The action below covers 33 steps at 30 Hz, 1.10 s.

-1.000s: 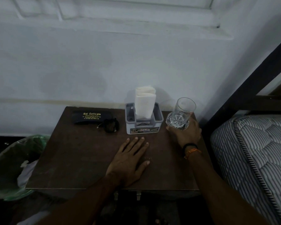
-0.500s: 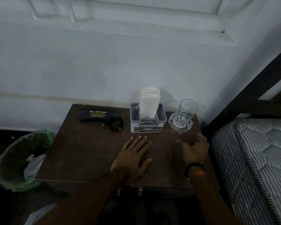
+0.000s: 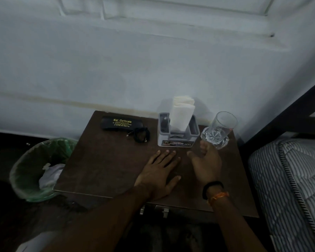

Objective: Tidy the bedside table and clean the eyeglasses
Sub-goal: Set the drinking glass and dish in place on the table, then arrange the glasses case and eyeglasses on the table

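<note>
A dim view looks down on a dark brown bedside table (image 3: 107,164) set against a pale wall. The grey napkin holder (image 3: 178,132) standing near the table's back edge serves as the landmark here.

White folded napkins (image 3: 182,113) stand upright in the holder's middle slot. Just to the right of the holder stands a clear drinking glass (image 3: 219,130) with a faceted base, upright and resting on the table. To the left of the holder, near the back edge, lies a closed black eyeglass case (image 3: 121,123) with yellow lettering that reads "Sai Opticals". Between the case and the holder lies a small coiled black cable (image 3: 140,135), touching the case's right end. The eyeglasses themselves cannot be seen.

In front of the holder, the person's left hand (image 3: 159,172) lies flat on the table, palm down, fingers straight and spread, grasping nothing. The right hand (image 3: 205,161) is in front of the holder's right corner and just in front of the glass, fingers loosely extended and relaxed, holding nothing; whether a fingertip touches the glass cannot be told. A black band and an orange thread circle the right wrist.

Far left of the holder, beside the table on the floor, stands a bin (image 3: 35,168) lined with a green bag, with crumpled white paper inside. Far right of the holder is a striped mattress (image 3: 289,179).
</note>
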Tool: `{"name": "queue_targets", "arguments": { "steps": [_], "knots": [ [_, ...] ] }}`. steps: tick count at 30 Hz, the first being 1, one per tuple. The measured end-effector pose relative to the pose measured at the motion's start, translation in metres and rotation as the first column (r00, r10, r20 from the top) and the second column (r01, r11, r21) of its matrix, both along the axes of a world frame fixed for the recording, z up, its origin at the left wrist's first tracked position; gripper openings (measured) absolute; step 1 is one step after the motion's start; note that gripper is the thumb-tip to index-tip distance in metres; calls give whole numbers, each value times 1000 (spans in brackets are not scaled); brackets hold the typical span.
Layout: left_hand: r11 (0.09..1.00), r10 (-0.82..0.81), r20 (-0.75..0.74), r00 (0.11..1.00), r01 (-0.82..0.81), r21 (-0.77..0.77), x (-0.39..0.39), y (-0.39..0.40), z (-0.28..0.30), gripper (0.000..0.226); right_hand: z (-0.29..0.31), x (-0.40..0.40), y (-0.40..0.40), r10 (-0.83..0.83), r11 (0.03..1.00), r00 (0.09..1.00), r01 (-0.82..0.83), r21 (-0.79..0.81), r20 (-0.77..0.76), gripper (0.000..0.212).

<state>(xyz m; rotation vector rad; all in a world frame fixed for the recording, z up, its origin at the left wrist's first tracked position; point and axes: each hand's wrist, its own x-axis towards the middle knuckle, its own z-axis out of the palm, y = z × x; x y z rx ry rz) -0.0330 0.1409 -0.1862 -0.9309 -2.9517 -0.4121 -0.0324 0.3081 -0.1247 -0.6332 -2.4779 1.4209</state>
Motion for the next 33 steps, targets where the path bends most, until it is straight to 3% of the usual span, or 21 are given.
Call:
{"name": "queue_targets", "arguments": {
  "steps": [9,13,15,18,21,33],
  "knots": [
    [996,-6,-46,999,10,85,0,-3,-3,64,-14,-13,10,20,1000,997,-20,1,79,63],
    [960,67,11,998,-68,271,2,-6,2,65,-17,-20,10,55,998,995,-55,-11,84,69],
    [925,141,40,989,-146,351,1,-8,1,75,-16,-22,6,73,997,994,-70,-39,76,69],
    [865,242,158,957,-287,412,-4,-11,0,109,-12,-23,-1,110,992,993,-108,-61,32,60],
    [851,229,225,947,-307,425,-7,-13,1,121,-11,-24,-5,136,987,990,-132,-87,40,61],
    [859,225,359,906,-358,365,-22,-3,7,123,-6,-18,2,122,983,992,-114,-143,45,63]
  ]
}}
